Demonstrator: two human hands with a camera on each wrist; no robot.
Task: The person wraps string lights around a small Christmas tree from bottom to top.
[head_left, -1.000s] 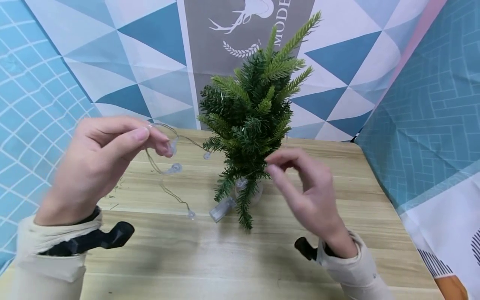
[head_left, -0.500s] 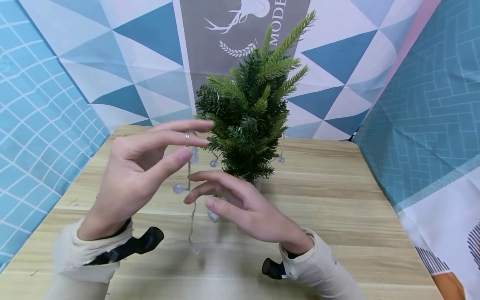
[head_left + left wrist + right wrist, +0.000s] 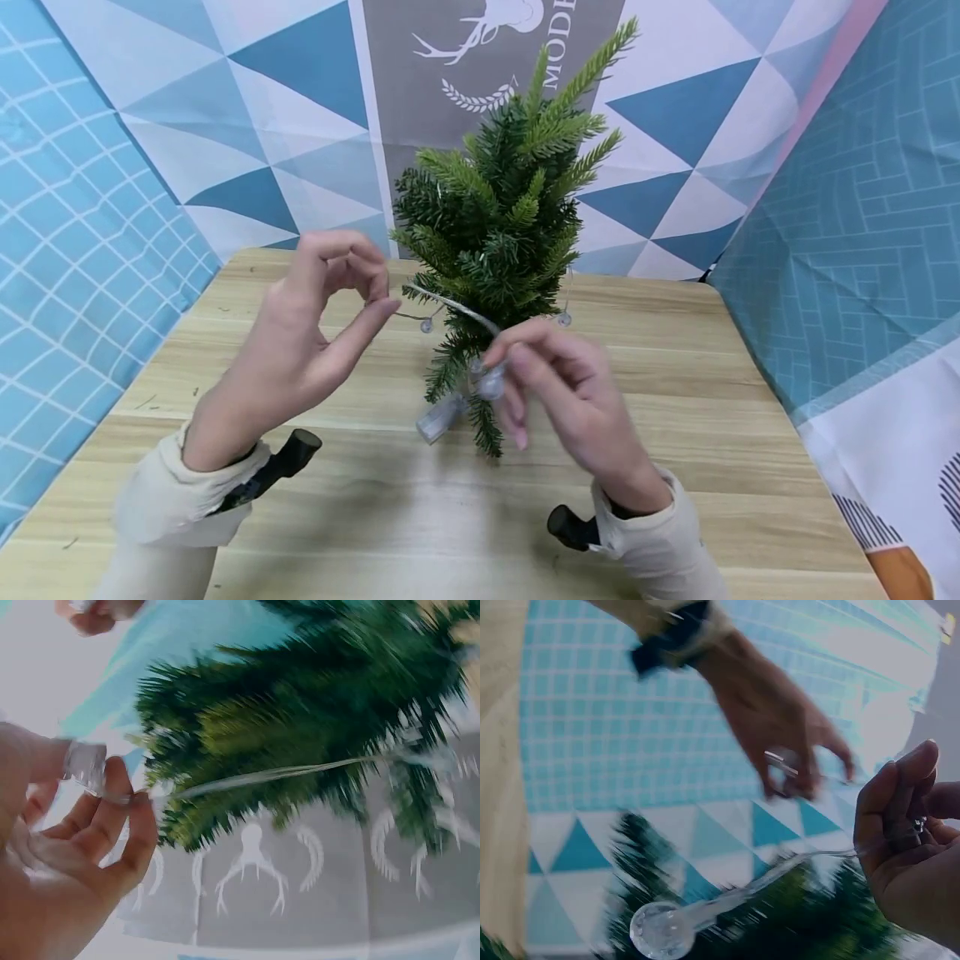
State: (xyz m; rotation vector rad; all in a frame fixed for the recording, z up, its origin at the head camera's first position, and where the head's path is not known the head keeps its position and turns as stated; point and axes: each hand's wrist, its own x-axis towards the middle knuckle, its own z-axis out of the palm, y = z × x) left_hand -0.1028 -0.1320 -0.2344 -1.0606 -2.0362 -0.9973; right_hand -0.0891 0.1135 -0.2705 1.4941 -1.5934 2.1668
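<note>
A small green artificial tree (image 3: 517, 242) stands upright on the wooden table. My left hand (image 3: 303, 333), left of the tree, pinches the thin wire of a string of fairy lights (image 3: 457, 308) between thumb and fingertip. A clear bulb (image 3: 86, 765) lies by the left fingers in the left wrist view. In front of the lower branches my right hand (image 3: 573, 396) pinches another part of the string, with a clear bulb (image 3: 491, 383) at its fingertips. Close up in the right wrist view is a round clear bulb (image 3: 662, 930). Motion blurs the wrist views.
A clear, box-like piece (image 3: 440, 418) lies on the tabletop (image 3: 450, 533) by the tree's foot. Small bulbs hang at the tree's left (image 3: 426, 325) and right (image 3: 564, 318). Patterned cloths (image 3: 300, 100) stand behind and at both sides.
My left hand moves right, its fingers spread and then close on the wire. The right hand reaches left to the hanging lights, then swings back right with part of the string.
</note>
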